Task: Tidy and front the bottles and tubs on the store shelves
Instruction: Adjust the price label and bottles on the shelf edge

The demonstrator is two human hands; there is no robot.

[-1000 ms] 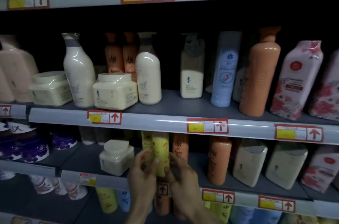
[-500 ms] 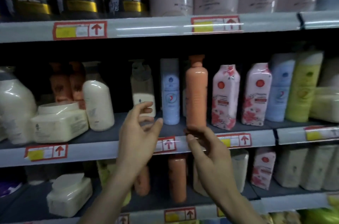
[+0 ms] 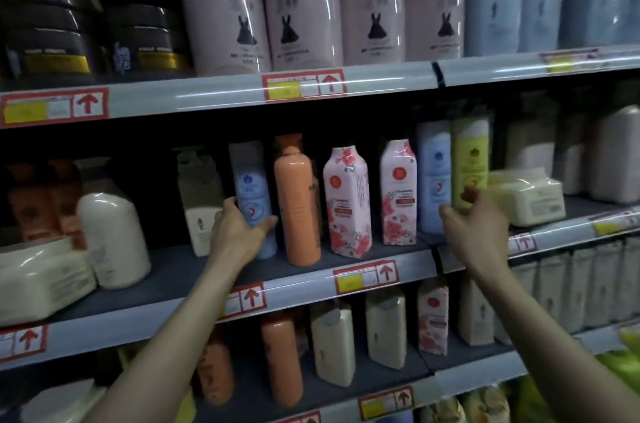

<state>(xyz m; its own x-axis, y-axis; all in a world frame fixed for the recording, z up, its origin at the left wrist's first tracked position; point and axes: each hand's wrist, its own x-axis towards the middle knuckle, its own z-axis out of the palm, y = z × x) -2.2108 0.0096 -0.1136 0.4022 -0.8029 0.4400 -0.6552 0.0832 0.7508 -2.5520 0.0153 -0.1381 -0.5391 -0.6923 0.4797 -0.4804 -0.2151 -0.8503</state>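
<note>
Left hand (image 3: 239, 232) is clamped round the blue bottle (image 3: 250, 194), thumb across its front and fingers curled behind, set back from the middle shelf's front edge (image 3: 173, 304). Right hand (image 3: 474, 228) is up at a second blue bottle (image 3: 433, 176) and the green bottle (image 3: 471, 159) toward the shelf's right end, fingers loosely bent; whether it grips either, nobody can tell.

Danger now: the tall orange bottle (image 3: 298, 207) stands just beside that left thumb, and a careless pull could topple it into the floral cartons (image 3: 346, 204). A cream pump bottle (image 3: 201, 200) crowds the other side. On the right, a cream tub (image 3: 526, 195) hems in the green bottle.
</note>
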